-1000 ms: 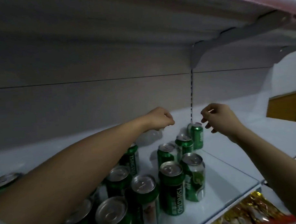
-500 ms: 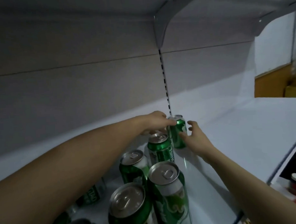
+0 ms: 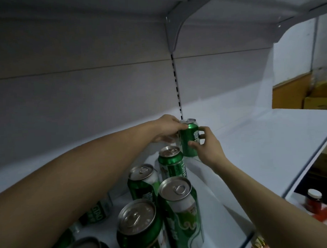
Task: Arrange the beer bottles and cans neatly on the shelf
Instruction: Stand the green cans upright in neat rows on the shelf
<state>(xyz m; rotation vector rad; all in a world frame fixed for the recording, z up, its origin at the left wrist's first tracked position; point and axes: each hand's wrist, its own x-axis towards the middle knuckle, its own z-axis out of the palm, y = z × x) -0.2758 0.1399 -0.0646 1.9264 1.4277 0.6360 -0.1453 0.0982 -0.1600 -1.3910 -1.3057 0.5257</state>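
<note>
Fingers of the right hand [image 3: 208, 148] curl round the far green beer can [image 3: 189, 139], thumb on its near side; left hand [image 3: 168, 129] pinches the same can near its rim. Can stands upright on the white shelf [image 3: 261, 139], just in front of the slotted upright [image 3: 177, 86] at the back wall. Nearer than that upright, a loose line of green cans [image 3: 172, 165] runs toward the camera. Judgement: turn the label outward, keep the base flat, set it in line with that row. Avoid knocking the neighbour just beside it.
</note>
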